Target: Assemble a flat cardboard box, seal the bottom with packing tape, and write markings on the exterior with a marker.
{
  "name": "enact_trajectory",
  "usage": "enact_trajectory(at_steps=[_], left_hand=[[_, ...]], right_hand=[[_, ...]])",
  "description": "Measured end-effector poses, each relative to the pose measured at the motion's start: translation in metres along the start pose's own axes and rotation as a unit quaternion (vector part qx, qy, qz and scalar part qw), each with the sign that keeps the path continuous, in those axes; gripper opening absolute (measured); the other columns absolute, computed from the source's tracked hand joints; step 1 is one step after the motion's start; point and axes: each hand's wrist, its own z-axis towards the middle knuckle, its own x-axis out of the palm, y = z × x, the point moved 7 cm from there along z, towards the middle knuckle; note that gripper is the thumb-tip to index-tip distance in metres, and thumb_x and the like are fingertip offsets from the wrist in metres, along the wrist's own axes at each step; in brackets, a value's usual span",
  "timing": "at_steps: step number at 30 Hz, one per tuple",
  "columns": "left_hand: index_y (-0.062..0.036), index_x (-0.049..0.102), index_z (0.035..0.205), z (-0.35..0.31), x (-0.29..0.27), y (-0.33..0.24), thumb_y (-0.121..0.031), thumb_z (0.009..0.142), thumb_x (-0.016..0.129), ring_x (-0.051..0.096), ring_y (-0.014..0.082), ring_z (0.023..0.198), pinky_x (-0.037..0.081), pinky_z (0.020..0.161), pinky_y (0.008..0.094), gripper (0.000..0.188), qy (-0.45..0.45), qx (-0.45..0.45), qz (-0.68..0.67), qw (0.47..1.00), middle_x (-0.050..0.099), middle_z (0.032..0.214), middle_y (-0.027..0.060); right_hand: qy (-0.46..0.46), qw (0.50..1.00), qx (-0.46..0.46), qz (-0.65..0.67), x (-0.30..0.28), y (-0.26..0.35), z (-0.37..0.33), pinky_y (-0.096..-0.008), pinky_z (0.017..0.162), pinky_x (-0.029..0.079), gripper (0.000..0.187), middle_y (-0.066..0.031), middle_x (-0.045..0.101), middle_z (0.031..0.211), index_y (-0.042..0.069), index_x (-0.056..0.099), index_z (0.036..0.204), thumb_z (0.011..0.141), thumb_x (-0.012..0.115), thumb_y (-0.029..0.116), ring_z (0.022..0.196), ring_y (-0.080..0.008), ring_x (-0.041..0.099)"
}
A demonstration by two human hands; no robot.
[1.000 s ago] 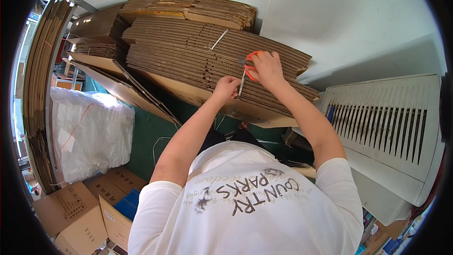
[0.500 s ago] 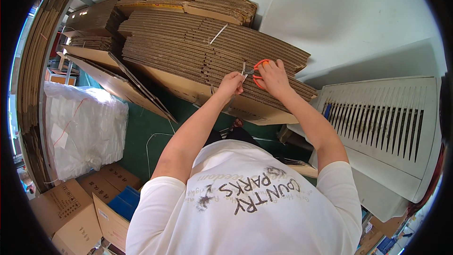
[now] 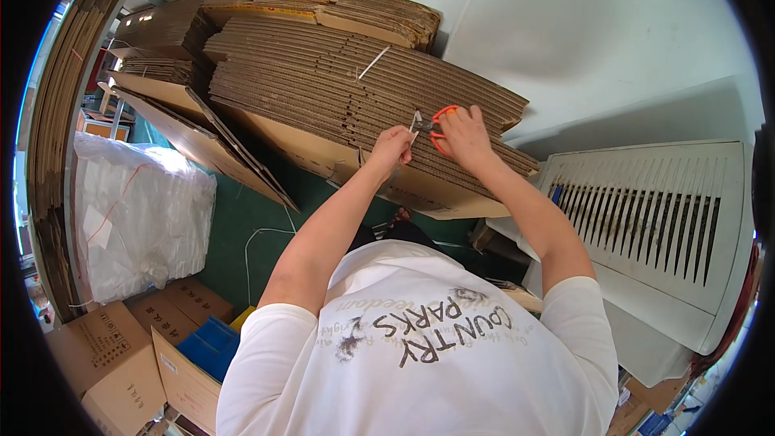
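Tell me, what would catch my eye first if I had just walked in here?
Probably the orange-handled scissors in the right hand, near the middle, their blades at a white strip pinched by the left hand. Beneath spreads a big stack of flattened cardboard; a bulky white plastic bundle sits at the left.

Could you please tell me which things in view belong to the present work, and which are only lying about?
Apparently in use:
left hand, pinching narrow white strap
right hand, holding metal scissors with red handles
stack of flattened brown corrugated cardboard beneath the hands

Seemingly just lying about:
translucent white plastic bundle
pale slotted rectangular casing
brown cardboard boxes at lower left
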Motion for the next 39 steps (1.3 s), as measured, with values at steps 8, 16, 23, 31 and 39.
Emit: enact_trajectory(at_steps=[8, 16, 23, 31, 39], left_hand=[[-0.0087, 0.051, 0.076, -0.003, 0.001, 0.001, -0.015, 0.084, 0.051, 0.049, 0.0113, 0.046, 0.041, 0.050, 0.0249, 0.010, 0.025, 0.001, 0.032, 0.999, 0.042, 0.054, -0.0026], [-0.0025, 0.048, 0.116, -0.032, -0.004, -0.030, -0.014, 0.084, 0.054, 0.059, 0.0194, 0.085, 0.046, 0.079, 0.0303, 0.035, -0.014, 0.117, -0.019, 0.993, 0.057, 0.098, 0.0099], [-0.0037, 0.029, 0.135, -0.097, -0.066, -0.044, -0.021, 0.078, 0.061, 0.030, 0.0315, 0.128, 0.026, 0.102, 0.0483, 0.067, -0.166, 0.313, 0.703, 0.617, 0.036, 0.134, 0.0158], [-0.0062, 0.034, 0.134, -0.110, -0.108, -0.025, -0.020, 0.075, 0.062, 0.028, 0.0296, 0.128, 0.022, 0.101, 0.0517, 0.067, -0.020, 0.338, 0.785, 0.520, 0.034, 0.137, 0.0115], [-0.0064, 0.054, 0.108, -0.098, -0.133, -0.075, -0.016, 0.073, 0.067, 0.049, 0.0314, 0.099, 0.039, 0.084, 0.0406, 0.039, 0.081, 0.436, 0.706, 0.553, 0.054, 0.105, 0.0118]], right_hand=[[-0.030, 0.999, 0.025, 0.016, 0.007, 0.009, 0.017, -0.0355, 0.079, 0.034, 0.026, -0.0048, 0.054, 0.080, 0.007, 0.060, 0.085, 0.073, 0.063, 0.031, 0.085, -0.0196, 0.050], [0.000, 0.941, 0.278, 0.194, 0.014, -0.062, 0.027, -0.0404, 0.085, 0.041, 0.043, -0.0165, 0.054, 0.104, -0.004, 0.054, 0.107, 0.077, 0.064, 0.026, 0.097, -0.0302, 0.053], [-0.107, 0.907, 0.286, 0.290, -0.003, -0.035, -0.025, -0.0447, 0.100, 0.031, 0.062, -0.0227, 0.041, 0.127, -0.002, 0.034, 0.131, 0.081, 0.060, 0.026, 0.119, -0.0397, 0.038], [0.073, 0.899, 0.383, 0.198, 0.022, 0.104, -0.126, -0.0532, 0.107, 0.011, 0.082, -0.0196, 0.025, 0.141, 0.001, 0.028, 0.136, 0.074, 0.065, 0.040, 0.134, -0.0347, 0.015], [-0.027, 0.867, 0.490, 0.090, 0.011, 0.152, -0.156, -0.0450, 0.106, 0.021, 0.049, -0.0119, 0.046, 0.120, 0.007, 0.045, 0.122, 0.075, 0.058, 0.016, 0.120, -0.0277, 0.037]])
